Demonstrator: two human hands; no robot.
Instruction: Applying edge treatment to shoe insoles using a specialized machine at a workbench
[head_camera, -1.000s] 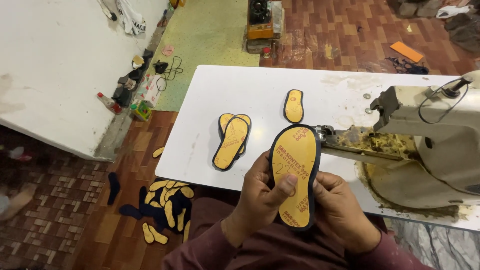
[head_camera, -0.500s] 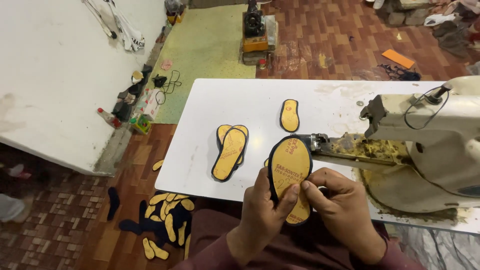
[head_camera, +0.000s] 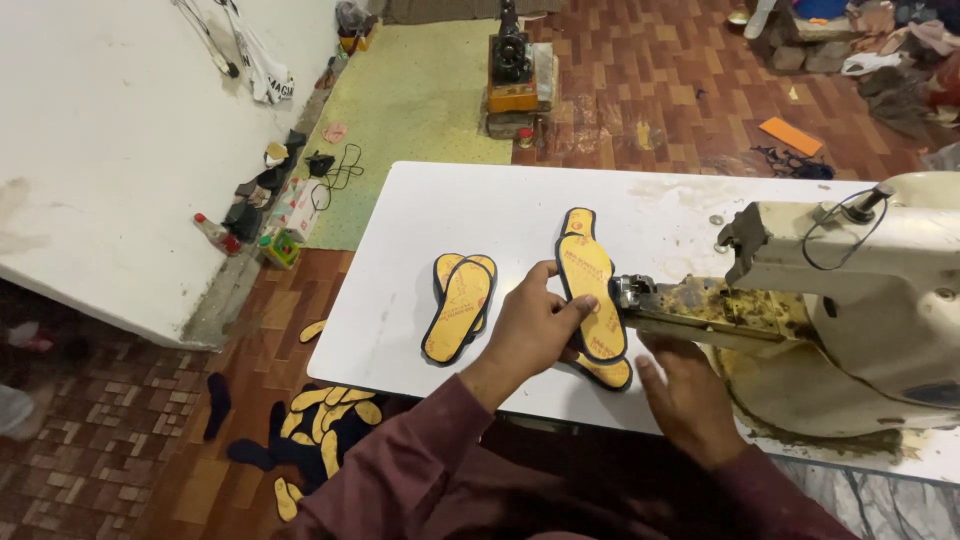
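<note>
The left hand (head_camera: 535, 325) is curling its fingers around a yellow insole (head_camera: 590, 295) with a dark rim, holding it by its near edge against the arm of the sewing machine (head_camera: 850, 300), while the right hand (head_camera: 685, 395) is lying flat and open just beside it, palm down on the white surface (head_camera: 420, 230), gripping nothing. Another insole (head_camera: 608, 372) is peeking out under the held one between the hands, and a stacked pair of insoles (head_camera: 458, 305) is lying just left of the left hand. Below and left of the hands, more loose insoles (head_camera: 325, 425) are lying scattered on the brick floor (head_camera: 150, 420), and the machine's bulky body is crowding the space right of the right hand.
</note>
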